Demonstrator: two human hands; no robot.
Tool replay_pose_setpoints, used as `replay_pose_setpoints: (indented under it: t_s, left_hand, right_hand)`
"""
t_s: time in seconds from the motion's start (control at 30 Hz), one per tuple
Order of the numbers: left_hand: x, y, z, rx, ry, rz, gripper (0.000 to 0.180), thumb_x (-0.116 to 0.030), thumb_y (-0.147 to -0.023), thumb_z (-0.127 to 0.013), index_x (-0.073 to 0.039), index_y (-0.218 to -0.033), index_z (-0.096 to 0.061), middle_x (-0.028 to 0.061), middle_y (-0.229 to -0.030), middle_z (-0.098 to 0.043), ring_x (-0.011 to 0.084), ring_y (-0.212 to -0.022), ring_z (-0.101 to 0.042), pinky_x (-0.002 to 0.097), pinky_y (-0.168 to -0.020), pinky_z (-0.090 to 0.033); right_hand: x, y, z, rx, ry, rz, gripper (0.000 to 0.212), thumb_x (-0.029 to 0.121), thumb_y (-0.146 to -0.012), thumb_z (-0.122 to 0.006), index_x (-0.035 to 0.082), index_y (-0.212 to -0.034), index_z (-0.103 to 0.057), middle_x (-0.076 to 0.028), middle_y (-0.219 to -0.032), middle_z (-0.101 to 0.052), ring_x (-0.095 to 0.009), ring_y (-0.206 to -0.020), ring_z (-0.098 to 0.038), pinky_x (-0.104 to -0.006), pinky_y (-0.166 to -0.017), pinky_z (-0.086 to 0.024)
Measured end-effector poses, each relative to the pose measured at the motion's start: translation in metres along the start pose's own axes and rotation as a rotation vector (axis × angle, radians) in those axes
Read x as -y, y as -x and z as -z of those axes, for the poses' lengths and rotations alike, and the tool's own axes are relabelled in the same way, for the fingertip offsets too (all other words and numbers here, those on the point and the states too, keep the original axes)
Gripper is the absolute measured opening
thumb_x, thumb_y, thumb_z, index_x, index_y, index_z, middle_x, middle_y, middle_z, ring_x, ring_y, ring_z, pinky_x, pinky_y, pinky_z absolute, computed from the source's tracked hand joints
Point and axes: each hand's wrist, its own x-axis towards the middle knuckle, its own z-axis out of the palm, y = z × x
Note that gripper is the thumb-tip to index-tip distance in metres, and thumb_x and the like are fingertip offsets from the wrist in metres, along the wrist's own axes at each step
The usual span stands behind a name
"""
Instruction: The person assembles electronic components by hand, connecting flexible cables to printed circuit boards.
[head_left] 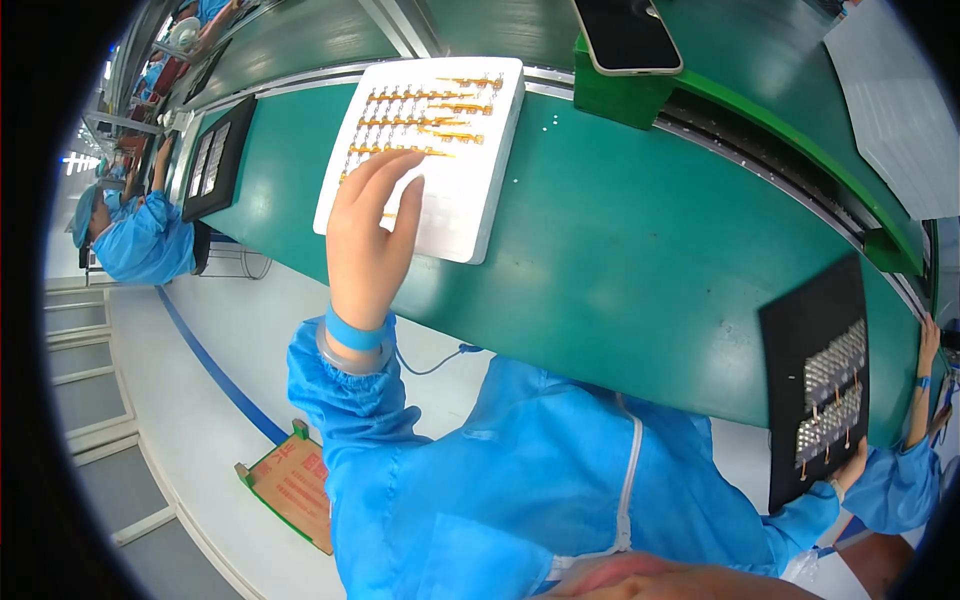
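Observation:
My left hand (372,235) reaches over a white tray (455,220) on the green bench, its fingers bent and the thumb apart from them. Nothing shows between the fingertips. Orange flexible circuit strips (400,122) with small metal parts lie in rows on the tray, and some are hidden under the hand. At the far right, my right hand (852,468) is closed on the lower edge of a black board (790,350). Two blocks of small silvery parts (835,365) sit on that board, with thin orange tails sticking out.
A phone (628,35) rests on a green block (615,95) beside a green rail (790,140). White sheets (890,110) stand at the far right. Another black board (220,160) lies near a co-worker (145,235) on the left; another person's arm (918,400) is close on the right.

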Motion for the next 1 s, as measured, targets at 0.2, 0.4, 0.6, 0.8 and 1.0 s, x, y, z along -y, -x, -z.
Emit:
replay_pose_setpoints:
  t_s: [0.2,0.4,0.6,0.8,1.0]
  left_hand:
    - [0.062,-0.008,0.007,-0.110,-0.032,0.101,0.017,-0.004,-0.087,-0.059,-0.001,-0.103,-0.065,0.0130,-0.108,-0.063,0.0261,-0.103,-0.060,0.0333,-0.089,-0.044]
    - [0.183,0.018,0.024,-0.228,-0.026,0.353,0.025,-0.013,-0.085,-0.061,-0.005,-0.108,-0.063,0.0117,-0.113,-0.061,0.0239,-0.099,-0.056,0.0326,-0.084,-0.043]
    - [0.238,0.045,-0.004,-0.042,-0.284,0.568,0.049,-0.031,-0.083,-0.065,0.000,-0.120,-0.054,0.0217,-0.122,-0.054,0.0379,-0.116,-0.045,0.0437,-0.099,-0.036]
    - [0.299,0.032,0.013,-0.013,-0.528,0.586,0.059,-0.048,-0.085,-0.058,-0.002,-0.122,-0.054,0.0231,-0.127,-0.049,0.0396,-0.121,-0.041,0.0459,-0.102,-0.033]
    - [0.395,0.043,0.049,-0.095,-0.801,0.690,0.072,-0.058,-0.081,-0.058,-0.003,-0.126,-0.049,0.0239,-0.132,-0.044,0.0396,-0.123,-0.038,0.0480,-0.102,-0.034]
  right_hand:
    - [-0.023,0.054,-0.069,-0.505,0.019,-0.102,0.052,0.041,-0.090,-0.054,0.000,-0.121,-0.056,-0.016,-0.119,-0.060,-0.030,-0.107,-0.058,-0.0399,-0.094,-0.044]
    - [0.013,0.064,-0.104,-0.812,1.069,0.087,0.057,0.046,-0.089,-0.052,-0.003,-0.120,-0.056,-0.019,-0.121,-0.059,-0.034,-0.109,-0.056,-0.0411,-0.094,-0.044]
    - [0.049,-0.040,-0.091,-0.627,1.543,1.065,0.055,0.034,-0.086,-0.062,-0.010,-0.118,-0.054,-0.026,-0.116,-0.058,-0.037,-0.109,-0.056,-0.0398,-0.094,-0.042]
    - [0.003,0.064,-0.416,0.232,1.469,1.524,0.037,0.010,-0.089,-0.055,-0.002,-0.123,-0.047,-0.021,-0.136,-0.041,-0.037,-0.125,-0.039,-0.0445,-0.104,-0.031]
    - [-0.044,0.163,-0.532,1.069,1.332,1.418,0.041,0.006,-0.080,-0.055,0.002,-0.120,-0.051,-0.020,-0.134,-0.043,-0.039,-0.128,-0.038,-0.0538,-0.109,-0.025]
